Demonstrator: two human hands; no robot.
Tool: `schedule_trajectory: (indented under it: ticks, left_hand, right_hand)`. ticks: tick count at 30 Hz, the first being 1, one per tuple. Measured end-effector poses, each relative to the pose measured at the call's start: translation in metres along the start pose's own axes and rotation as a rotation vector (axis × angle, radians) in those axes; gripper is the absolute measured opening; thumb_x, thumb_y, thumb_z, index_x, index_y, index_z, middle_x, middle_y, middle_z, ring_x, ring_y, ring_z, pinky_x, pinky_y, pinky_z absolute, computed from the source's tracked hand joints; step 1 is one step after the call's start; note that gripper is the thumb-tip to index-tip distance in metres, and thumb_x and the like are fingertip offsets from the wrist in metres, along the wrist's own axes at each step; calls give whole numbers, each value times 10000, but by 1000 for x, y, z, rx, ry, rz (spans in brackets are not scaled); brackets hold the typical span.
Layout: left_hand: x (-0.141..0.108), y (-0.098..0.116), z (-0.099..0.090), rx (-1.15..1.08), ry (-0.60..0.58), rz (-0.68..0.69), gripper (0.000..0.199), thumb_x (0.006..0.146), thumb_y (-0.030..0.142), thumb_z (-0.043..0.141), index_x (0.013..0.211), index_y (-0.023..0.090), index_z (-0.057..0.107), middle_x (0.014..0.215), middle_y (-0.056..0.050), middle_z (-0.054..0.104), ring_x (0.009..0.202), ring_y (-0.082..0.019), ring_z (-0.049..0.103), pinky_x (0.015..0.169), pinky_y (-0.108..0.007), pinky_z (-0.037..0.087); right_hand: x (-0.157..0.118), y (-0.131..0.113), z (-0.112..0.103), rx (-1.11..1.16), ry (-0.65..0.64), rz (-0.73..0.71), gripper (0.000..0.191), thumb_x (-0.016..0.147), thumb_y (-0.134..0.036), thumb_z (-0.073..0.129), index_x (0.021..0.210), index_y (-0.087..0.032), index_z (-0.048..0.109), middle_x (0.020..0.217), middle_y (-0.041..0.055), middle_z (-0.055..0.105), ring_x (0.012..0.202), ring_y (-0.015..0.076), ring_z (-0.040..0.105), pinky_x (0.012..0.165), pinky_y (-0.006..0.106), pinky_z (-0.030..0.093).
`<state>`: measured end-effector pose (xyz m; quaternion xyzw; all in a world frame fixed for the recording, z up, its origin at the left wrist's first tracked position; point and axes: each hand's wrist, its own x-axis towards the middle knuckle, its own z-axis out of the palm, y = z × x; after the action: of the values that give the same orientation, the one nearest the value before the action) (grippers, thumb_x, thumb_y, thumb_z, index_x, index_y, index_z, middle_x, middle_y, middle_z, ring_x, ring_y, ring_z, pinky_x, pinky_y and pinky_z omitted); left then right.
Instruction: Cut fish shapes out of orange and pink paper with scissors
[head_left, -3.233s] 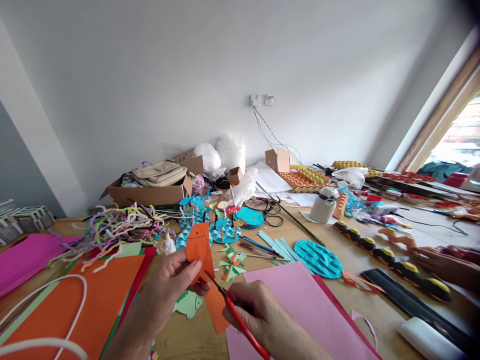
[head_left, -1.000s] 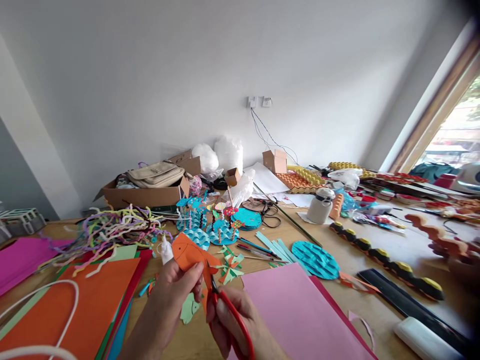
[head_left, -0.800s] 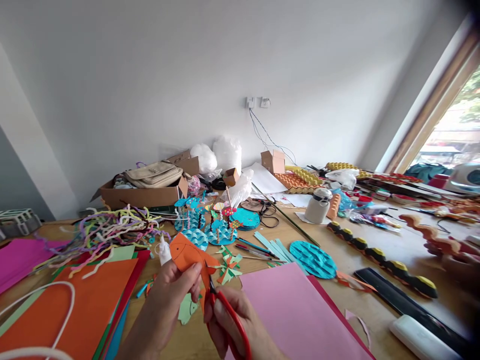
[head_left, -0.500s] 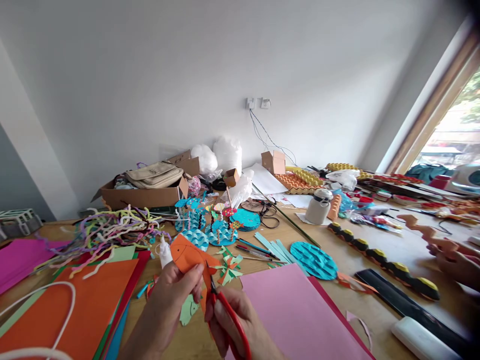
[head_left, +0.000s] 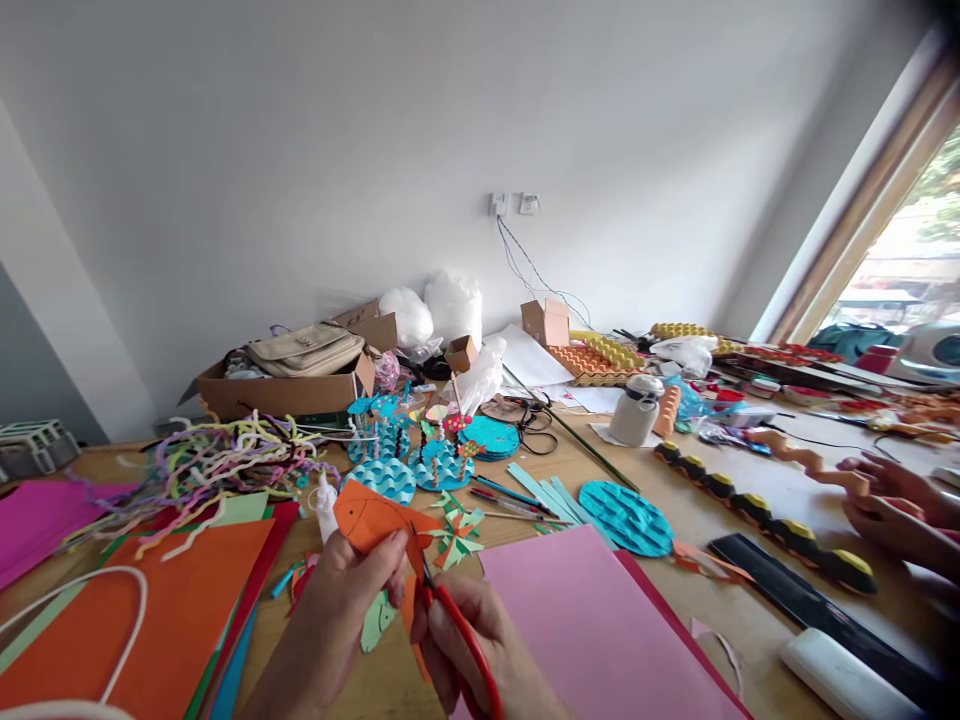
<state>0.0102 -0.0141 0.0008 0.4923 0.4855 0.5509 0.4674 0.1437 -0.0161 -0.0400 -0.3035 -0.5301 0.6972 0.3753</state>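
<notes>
While the left hand (head_left: 341,590) pinched the orange paper (head_left: 369,518) above the surface (head_left: 382,692), the right hand (head_left: 504,650) gripped the scissors (head_left: 474,642); neat cutting called for turning the paper slowly along its drawn line.

You're in a craft workroom of some kind, though whether it belongs to a school, a home or a business can't be told. Your desk (head_left: 382,685) gives it away: coloured sheets (head_left: 142,620) towards its near left corner, a tangle of fuzzy stems (head_left: 251,455) behind them, red-handled scissors (head_left: 480,655) in an orange paper fish (head_left: 371,515), and paper models (head_left: 442,465) farther back. Boxes (head_left: 277,395) crowd the far edge (tidy it isn't), and another person's hands (head_left: 892,505) are busy towards the right edge, below a window (head_left: 892,255).
</notes>
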Motion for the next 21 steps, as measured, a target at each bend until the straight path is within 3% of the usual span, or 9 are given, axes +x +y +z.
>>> schedule_trajectory:
  ticks: [21]
  left_hand:
    - [0,0,1,-22,4,-25,325,731,319,584,455,210,452,414,45,456,435,-107,404,474,-236,349]
  right_hand:
    - [-2,-7,-2,-106,10,-7,604,632,-767,555,616,-167,485,369,-91,389,305,35,315,312,164,180]
